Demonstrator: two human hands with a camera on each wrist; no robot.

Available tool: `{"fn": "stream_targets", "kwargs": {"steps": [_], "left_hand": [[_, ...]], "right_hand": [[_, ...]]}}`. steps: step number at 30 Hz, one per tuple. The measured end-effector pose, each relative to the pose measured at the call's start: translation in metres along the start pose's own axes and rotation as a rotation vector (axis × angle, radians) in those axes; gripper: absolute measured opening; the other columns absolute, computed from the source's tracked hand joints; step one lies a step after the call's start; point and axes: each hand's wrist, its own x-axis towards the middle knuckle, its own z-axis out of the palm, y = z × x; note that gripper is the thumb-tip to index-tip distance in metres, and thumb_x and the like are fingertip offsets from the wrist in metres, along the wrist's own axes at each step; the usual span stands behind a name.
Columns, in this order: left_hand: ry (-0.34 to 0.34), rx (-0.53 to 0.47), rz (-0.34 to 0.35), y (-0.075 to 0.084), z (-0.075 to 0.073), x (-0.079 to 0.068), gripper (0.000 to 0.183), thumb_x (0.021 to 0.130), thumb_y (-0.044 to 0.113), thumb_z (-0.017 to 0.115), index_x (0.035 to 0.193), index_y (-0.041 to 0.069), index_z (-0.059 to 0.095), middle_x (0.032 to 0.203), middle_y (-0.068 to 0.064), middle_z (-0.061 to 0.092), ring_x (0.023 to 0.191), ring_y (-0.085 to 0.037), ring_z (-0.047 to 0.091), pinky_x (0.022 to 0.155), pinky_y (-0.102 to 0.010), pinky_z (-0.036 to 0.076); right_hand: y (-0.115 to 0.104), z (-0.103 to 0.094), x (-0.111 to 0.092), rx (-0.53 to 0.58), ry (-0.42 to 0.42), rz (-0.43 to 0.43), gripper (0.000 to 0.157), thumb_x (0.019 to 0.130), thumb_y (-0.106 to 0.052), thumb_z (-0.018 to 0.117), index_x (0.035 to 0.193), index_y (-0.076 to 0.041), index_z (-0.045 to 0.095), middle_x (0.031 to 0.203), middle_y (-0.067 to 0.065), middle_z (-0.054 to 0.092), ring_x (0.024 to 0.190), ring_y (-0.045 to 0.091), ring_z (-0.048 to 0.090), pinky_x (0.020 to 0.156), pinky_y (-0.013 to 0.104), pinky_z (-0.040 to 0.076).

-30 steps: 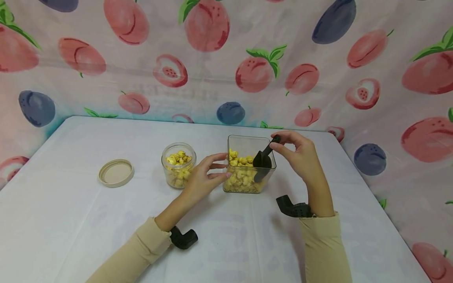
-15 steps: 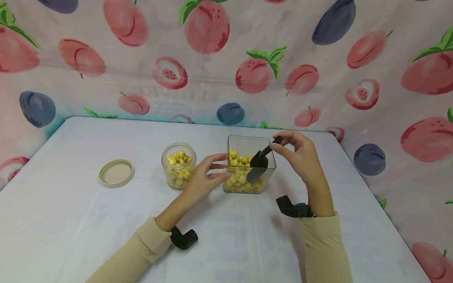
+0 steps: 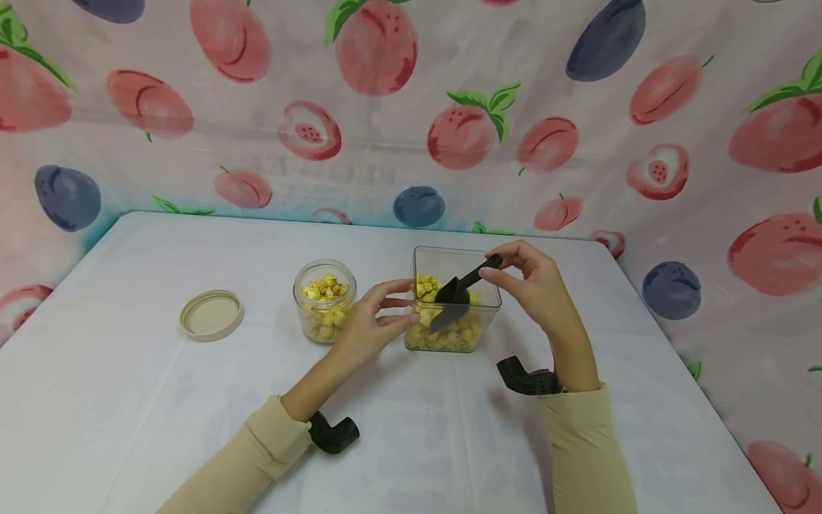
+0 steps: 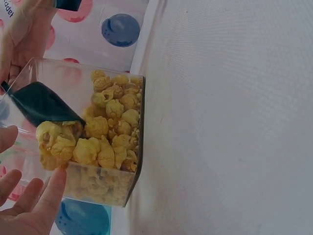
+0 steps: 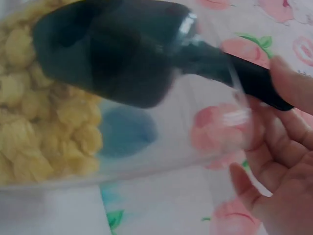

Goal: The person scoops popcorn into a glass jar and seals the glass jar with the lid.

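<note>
While jar [image 3: 321,303] holds popcorn [image 3: 324,287], box [image 3: 439,261] too, with scoop [image 3: 457,290]

Scoop: on my head feed, a black scoop [image 3: 453,293] sat tilted inside the container, its handle pinched by the right hand [image 3: 536,285] toward 2 o'clock, its blade angled down toward 8 o'clock among the popcorn.
Container: I saw it clear, square-mouthed and open-topped, the container [image 3: 486,314] upright, the left hand [image 3: 367,321] touching its 9 o'clock side.
Popcorn: yellow, rounded popcorn [image 4: 117,107] filled the lower part; my left-wrist feed showed pieces at the blade's edge.
</note>
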Motion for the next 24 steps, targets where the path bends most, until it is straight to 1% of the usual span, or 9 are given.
{"fn": "stream_targets", "kwargs": {"steps": [4,7,10,14,16,19,21,22,24], "left_hand": [[0.007,0.001,0.003,0.0,0.003,-0.002,0.05,0.085,0.011,0.067,0.132,0.009,0.049,0.135,-0.007,0.049,0.114,-0.029,0.056,0.087,-0.026,0.053],[0.015,0.0,-0.003,0.0,0.004,-0.003,0.05,0.085,0.011,0.067,0.132,0.009,0.049,0.135,-0.006,0.049,0.115,-0.028,0.056,0.088,-0.028,0.053],[0.02,0.0,-0.006,0.0,0.006,-0.004,0.049,0.085,0.011,0.067,0.131,0.01,0.049,0.135,-0.006,0.049,0.115,-0.027,0.056,0.088,-0.029,0.053],[0.022,-0.001,-0.008,0.0,0.007,-0.006,0.049,0.085,0.012,0.067,0.131,0.01,0.05,0.135,-0.005,0.049,0.115,-0.027,0.056,0.088,-0.03,0.053],[0.021,0.0,-0.008,0.0,0.007,-0.006,0.049,0.085,0.013,0.067,0.131,0.011,0.049,0.135,-0.005,0.049,0.115,-0.026,0.056,0.088,-0.03,0.053],[0.019,-0.004,-0.008,0.001,0.007,-0.006,0.05,0.085,0.014,0.068,0.132,0.012,0.049,0.136,-0.004,0.049,0.115,-0.026,0.056,0.088,-0.03,0.053],[0.018,-0.004,-0.009,0.001,0.007,-0.007,0.05,0.085,0.014,0.068,0.132,0.012,0.049,0.135,-0.005,0.049,0.115,-0.026,0.056,0.089,-0.03,0.053],[0.018,-0.005,-0.01,0.001,0.007,-0.007,0.051,0.085,0.014,0.068,0.132,0.012,0.049,0.135,-0.005,0.049,0.115,-0.026,0.056,0.089,-0.03,0.053],[0.017,-0.006,-0.009,0.001,0.007,-0.007,0.051,0.085,0.014,0.068,0.132,0.012,0.049,0.135,-0.005,0.049,0.115,-0.026,0.056,0.089,-0.03,0.053]], "right_hand": [[0.0,-0.01,-0.005,-0.08,-0.036,0.058,0.026,0.084,-0.02,0.07,0.102,-0.006,0.059,0.089,-0.012,0.063,0.097,0.011,0.054,0.079,0.028,0.043],[0.0,-0.015,-0.008,-0.137,-0.029,0.103,0.027,0.083,-0.023,0.072,0.1,-0.007,0.06,0.092,-0.01,0.061,0.098,0.009,0.054,0.08,0.031,0.042],[0.001,-0.016,-0.009,-0.157,0.0,0.095,0.028,0.081,-0.024,0.073,0.1,-0.007,0.062,0.09,-0.012,0.062,0.1,0.008,0.053,0.084,0.034,0.041],[0.005,-0.015,-0.008,-0.121,0.008,0.046,0.029,0.081,-0.021,0.073,0.102,-0.004,0.062,0.086,-0.016,0.064,0.105,0.007,0.052,0.092,0.038,0.04],[0.008,-0.017,-0.008,-0.086,-0.014,0.035,0.029,0.081,-0.018,0.073,0.103,-0.003,0.061,0.089,-0.017,0.064,0.106,0.007,0.052,0.093,0.034,0.042],[0.015,-0.019,-0.008,-0.027,-0.049,0.039,0.023,0.082,-0.014,0.071,0.101,-0.006,0.061,0.093,-0.017,0.065,0.105,0.006,0.054,0.09,0.025,0.045],[0.019,-0.019,-0.007,0.015,-0.076,0.043,0.02,0.083,-0.012,0.07,0.099,-0.006,0.061,0.094,-0.016,0.065,0.106,0.006,0.054,0.087,0.02,0.046],[0.02,-0.017,-0.006,0.03,-0.085,0.046,0.018,0.083,-0.011,0.07,0.097,-0.007,0.061,0.096,-0.015,0.064,0.106,0.007,0.053,0.086,0.02,0.046],[0.022,-0.012,-0.005,0.032,-0.11,0.054,0.017,0.082,-0.012,0.071,0.095,-0.007,0.06,0.097,-0.012,0.064,0.102,0.009,0.053,0.084,0.024,0.046]]}}
